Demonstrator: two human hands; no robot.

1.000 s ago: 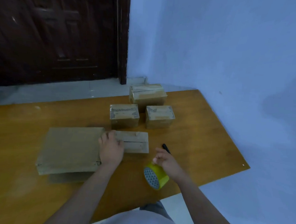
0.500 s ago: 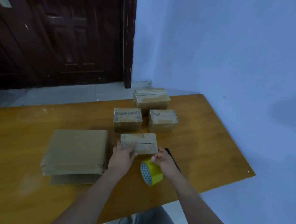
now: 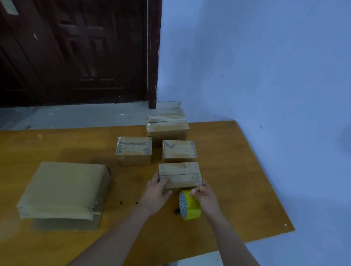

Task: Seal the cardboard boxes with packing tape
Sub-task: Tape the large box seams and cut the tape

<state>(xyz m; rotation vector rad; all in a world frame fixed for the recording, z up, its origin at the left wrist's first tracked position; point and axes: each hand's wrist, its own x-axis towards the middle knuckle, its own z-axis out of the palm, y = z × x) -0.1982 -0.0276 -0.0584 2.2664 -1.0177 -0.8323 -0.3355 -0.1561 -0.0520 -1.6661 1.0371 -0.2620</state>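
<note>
A small cardboard box (image 3: 183, 174) lies on the wooden table (image 3: 239, 177), its top seam facing up. My left hand (image 3: 157, 193) grips the box's near left corner, thumb against its front. A yellow roll of packing tape (image 3: 190, 204) stands on edge just in front of the box, and my right hand (image 3: 205, 196) holds the top of that roll. Three other small boxes sit behind: one at the left (image 3: 134, 151), one at the right (image 3: 178, 151), and a larger one (image 3: 167, 125) at the far edge. All three show tape on their tops.
A big flat cardboard box (image 3: 66, 190) lies to the left on the table. A small dark object (image 3: 176, 211) peeks out under the tape roll. The table's right edge meets a blue wall (image 3: 275, 77). A dark wooden door (image 3: 73, 46) stands behind the table.
My left hand slid the small box rightwards, away from the big flat box, to a spot in front of the rear boxes. My right hand brought the tape roll up against it.
</note>
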